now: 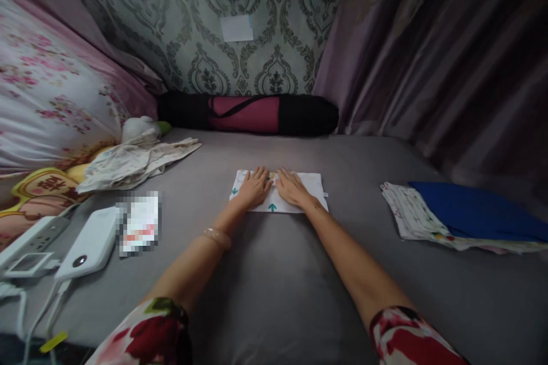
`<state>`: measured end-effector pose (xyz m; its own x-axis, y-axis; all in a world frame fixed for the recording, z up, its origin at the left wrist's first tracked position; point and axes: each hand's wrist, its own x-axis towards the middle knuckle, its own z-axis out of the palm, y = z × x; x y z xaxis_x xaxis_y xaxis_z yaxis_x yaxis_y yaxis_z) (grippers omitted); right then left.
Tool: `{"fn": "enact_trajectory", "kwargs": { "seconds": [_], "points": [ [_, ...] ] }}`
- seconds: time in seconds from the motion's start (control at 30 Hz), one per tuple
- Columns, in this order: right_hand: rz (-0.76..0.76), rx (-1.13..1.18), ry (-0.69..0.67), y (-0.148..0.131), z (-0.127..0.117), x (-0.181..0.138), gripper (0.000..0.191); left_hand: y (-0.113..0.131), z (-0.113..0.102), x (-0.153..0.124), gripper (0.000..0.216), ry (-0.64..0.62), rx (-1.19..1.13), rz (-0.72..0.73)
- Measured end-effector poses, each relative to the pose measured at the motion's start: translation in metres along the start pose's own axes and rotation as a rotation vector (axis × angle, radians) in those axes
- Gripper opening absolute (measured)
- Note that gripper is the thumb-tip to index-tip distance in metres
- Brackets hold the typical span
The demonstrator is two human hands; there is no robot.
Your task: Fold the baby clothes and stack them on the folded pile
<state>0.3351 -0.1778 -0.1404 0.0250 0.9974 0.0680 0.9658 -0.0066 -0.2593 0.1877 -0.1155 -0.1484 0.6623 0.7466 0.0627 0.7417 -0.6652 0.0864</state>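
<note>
folded white cloth [274,199] lies at twelve o'clock on the grey sheet [274,274], my left hand [256,188] and right hand [291,187] spread flat upon it; i judge this smoothing, the next move wanting even pressure.

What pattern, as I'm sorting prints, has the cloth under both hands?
The folded cloth is white with green arrow-like motifs; head view.

Long bag [248,115] by patterned wallpaper [279,5], purple curtains [381,51], white power bank [92,239]
</note>
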Motion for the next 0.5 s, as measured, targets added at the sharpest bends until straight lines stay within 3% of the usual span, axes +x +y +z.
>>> {"fn": "enact_trajectory", "kwargs": {
  "seconds": [0.13,0.27,0.37,0.5],
  "points": [
    [0.084,-0.065,0.08,0.016,0.0,-0.004,0.059,-0.006,0.003,-0.008,0.057,0.091,0.038,-0.062],
    [0.089,-0.099,0.082,0.023,0.01,-0.009,0.058,-0.01,0.006,-0.013,0.057,0.075,0.035,-0.067],
    [0.095,-0.098,0.097,0.015,0.011,-0.011,0.057,-0.009,0.003,-0.016,0.057,0.095,0.037,-0.057],
    [0.019,-0.099,0.172,-0.016,0.014,-0.012,0.057,-0.007,0.005,-0.024,0.056,0.169,0.063,-0.119]
  ]
}}
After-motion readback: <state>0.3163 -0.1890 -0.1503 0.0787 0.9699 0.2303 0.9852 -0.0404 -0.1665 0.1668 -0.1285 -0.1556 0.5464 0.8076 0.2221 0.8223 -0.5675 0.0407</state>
